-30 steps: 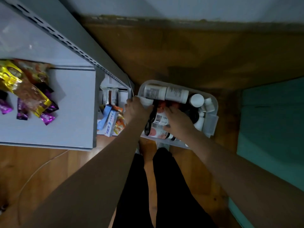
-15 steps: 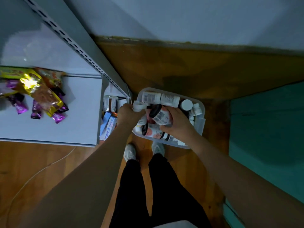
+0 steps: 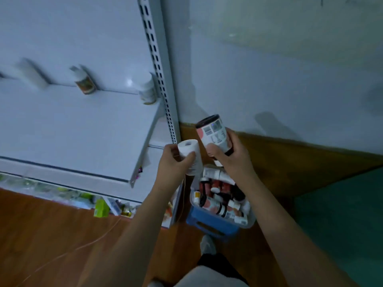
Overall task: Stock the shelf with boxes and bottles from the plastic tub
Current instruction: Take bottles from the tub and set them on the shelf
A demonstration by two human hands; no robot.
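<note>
A wooden floor [image 3: 51,235] runs under everything, with a thin pale cord [image 3: 83,248] trailing across it. To the right lies a green mat [image 3: 342,214]. A pale wall [image 3: 279,69] rises behind, edged at the bottom by a brown skirting [image 3: 290,160]. A blue stool [image 3: 209,223] stands on the floor by the wall. A grey shoe [image 3: 207,244] shows just below it, and dark trousers [image 3: 215,261] beneath that. All is dim and somewhat blurred.
</note>
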